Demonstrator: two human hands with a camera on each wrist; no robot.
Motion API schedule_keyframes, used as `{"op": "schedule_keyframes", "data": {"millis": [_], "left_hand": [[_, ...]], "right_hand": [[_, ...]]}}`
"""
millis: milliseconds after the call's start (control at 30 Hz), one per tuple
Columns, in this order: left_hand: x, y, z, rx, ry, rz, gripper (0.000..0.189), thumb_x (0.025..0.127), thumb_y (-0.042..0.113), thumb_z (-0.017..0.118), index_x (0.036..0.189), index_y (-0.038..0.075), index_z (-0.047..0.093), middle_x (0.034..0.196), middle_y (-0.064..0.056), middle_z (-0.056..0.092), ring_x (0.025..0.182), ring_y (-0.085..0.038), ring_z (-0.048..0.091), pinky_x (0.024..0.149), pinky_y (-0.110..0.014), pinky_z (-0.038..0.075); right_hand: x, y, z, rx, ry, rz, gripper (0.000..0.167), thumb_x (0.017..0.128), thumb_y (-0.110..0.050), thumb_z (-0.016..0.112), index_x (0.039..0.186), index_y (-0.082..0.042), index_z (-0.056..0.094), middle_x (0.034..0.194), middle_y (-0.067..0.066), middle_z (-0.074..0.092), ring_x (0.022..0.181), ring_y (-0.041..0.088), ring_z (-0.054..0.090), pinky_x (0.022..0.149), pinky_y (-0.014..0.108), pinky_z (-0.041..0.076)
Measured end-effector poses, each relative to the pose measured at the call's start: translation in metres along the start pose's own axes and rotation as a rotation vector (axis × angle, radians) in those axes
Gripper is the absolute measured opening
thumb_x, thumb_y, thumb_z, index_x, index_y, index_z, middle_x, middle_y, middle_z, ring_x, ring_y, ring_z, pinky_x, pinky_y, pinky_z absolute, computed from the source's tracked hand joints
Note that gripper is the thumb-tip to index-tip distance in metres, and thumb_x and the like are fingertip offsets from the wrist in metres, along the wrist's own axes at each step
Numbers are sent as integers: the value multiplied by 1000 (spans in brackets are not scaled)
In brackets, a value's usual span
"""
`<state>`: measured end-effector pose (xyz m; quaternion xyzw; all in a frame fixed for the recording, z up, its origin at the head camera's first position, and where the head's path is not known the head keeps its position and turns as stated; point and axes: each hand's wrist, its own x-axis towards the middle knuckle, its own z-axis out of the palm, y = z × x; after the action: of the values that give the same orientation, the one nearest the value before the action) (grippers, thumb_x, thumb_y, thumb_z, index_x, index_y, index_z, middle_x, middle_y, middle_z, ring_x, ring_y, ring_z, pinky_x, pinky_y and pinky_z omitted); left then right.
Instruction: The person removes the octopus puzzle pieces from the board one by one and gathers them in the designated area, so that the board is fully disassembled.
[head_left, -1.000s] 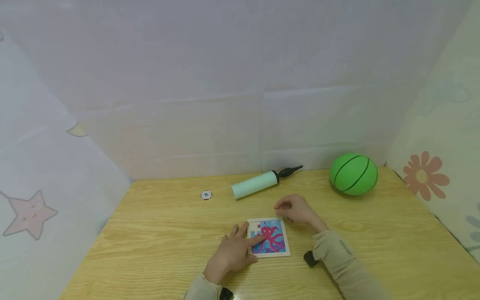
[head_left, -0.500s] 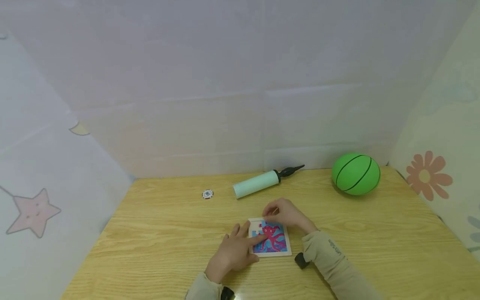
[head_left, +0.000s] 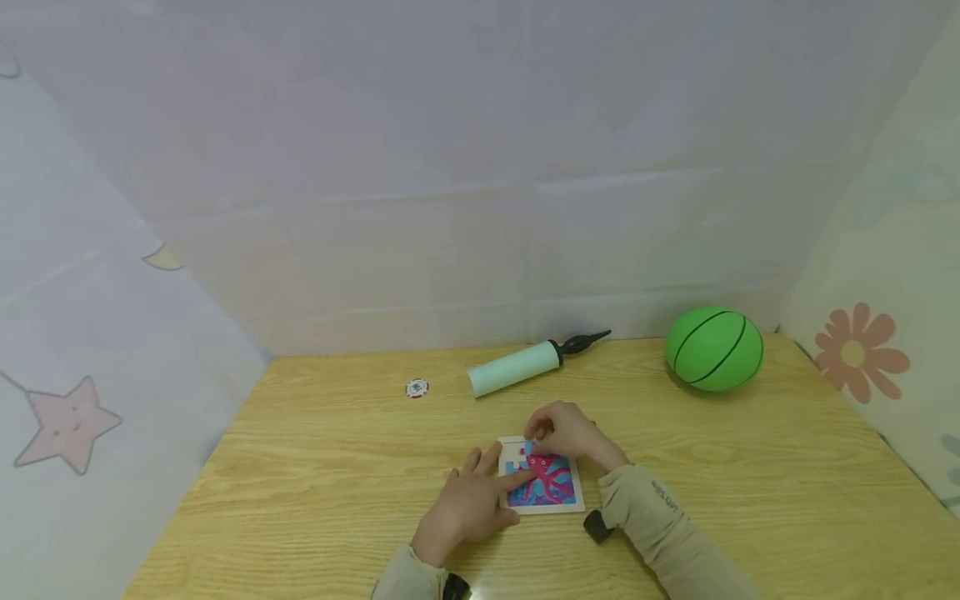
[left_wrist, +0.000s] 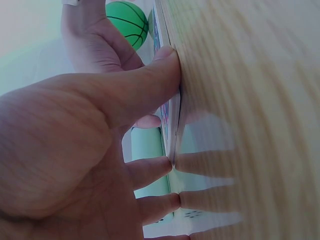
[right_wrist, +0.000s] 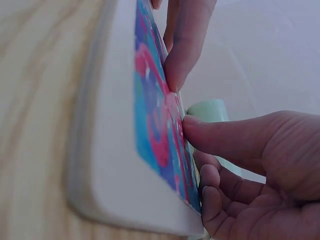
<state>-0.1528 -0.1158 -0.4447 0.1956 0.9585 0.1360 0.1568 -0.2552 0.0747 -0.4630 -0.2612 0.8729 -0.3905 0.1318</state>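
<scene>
A square octopus jigsaw puzzle (head_left: pixel 551 487) in a pale wooden frame lies on the table, with a bare gap at its upper left. My left hand (head_left: pixel 468 504) rests at the puzzle's left side, fingers spread. Its index finger lies across the pink octopus, and in the left wrist view the thumb (left_wrist: pixel 145 87) touches the frame's edge. Over the top edge, my right hand (head_left: pixel 566 429) pinches a small blue puzzle piece (head_left: pixel 529 448), mostly covered by the fingers. In the right wrist view the right thumb (right_wrist: pixel 225 137) is at the puzzle's surface, other fingers curled.
Behind the puzzle lies a mint-green hand pump (head_left: pixel 513 369) with a black nozzle. A poker chip (head_left: pixel 417 388) is to its left. At the back right of the wooden table (head_left: pixel 322 475) sits a green ball (head_left: pixel 714 348). A pale cloth backdrop hangs behind.
My right hand has moved left, from beside the puzzle's upper right corner to over its top edge, near the gap. The left hand has stayed on the puzzle.
</scene>
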Motion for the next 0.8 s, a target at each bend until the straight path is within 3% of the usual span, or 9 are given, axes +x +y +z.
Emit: {"op": "schedule_keyframes", "data": {"millis": [333,600,800], "left_hand": [[3,-1,3,21,6,0,58,88,43,65,142,46,43,156,-14,23,138,-46,25,97,-68,32],[1,1,2,17,7,0,58,88,43,65,142,45,43,156,-15,24,138,-46,26,97,-67,32],[-1,1,1,13,7,3,57,88,42,65,142,44,44,156,-15,24,137,-47,26,97,-68,32]], "right_hand": [[-1,-1,0,-42,25,21,8,78,-4,76,80,-11,74,68,-7,59,66,10,50,60,25,43],[-3,-5,-4,-129,-26,-46,5,82,-10,74,86,-10,77,80,-6,68,71,7,54,63,24,46],[-3,-5,-4,-91,-27,-26,9,87,-5,67,87,-8,76,85,-2,70,72,7,54,67,26,47]]}}
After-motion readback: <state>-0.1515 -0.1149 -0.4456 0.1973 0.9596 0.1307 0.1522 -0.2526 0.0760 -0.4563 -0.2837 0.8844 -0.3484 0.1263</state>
